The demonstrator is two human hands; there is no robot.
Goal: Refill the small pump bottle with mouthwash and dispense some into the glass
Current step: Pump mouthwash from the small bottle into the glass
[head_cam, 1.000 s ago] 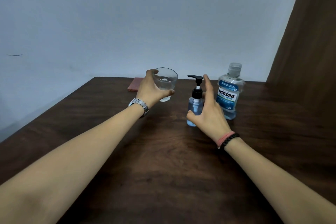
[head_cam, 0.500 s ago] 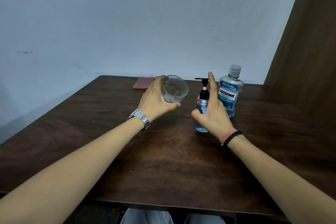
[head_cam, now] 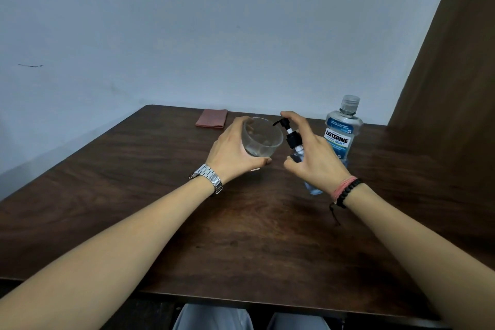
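Glass point(head_cam: 261, 139) tilted in your left hand point(head_cam: 234, 150), lifted off surface point(head_cam: 134, 195), mouth brought to nozzle. Your right hand point(head_cam: 314, 158) gripped pump bottle point(head_cam: 294, 142), forefinger moved onto pump head. Mouthwash bottle point(head_cam: 341, 131) stood capped behind. Dispensing looked imminent.

Both bare forearms reach forward from the lower corners and converge toward the middle. The left hand point(head_cam: 235, 151) is raised, back toward the camera, with its fingers curled around the far side of the glass point(head_cam: 261, 139) and its thumb pressed along the near lower edge, tipping it to the right. A metal watch point(head_cam: 209, 177) sits on that wrist. The right hand point(head_cam: 316, 158) wraps the pump bottle point(head_cam: 294, 144), thumb on the near side, index finger arched over the pump head. Its wrist wears a pink band and a black bead bracelet point(head_cam: 347, 191).
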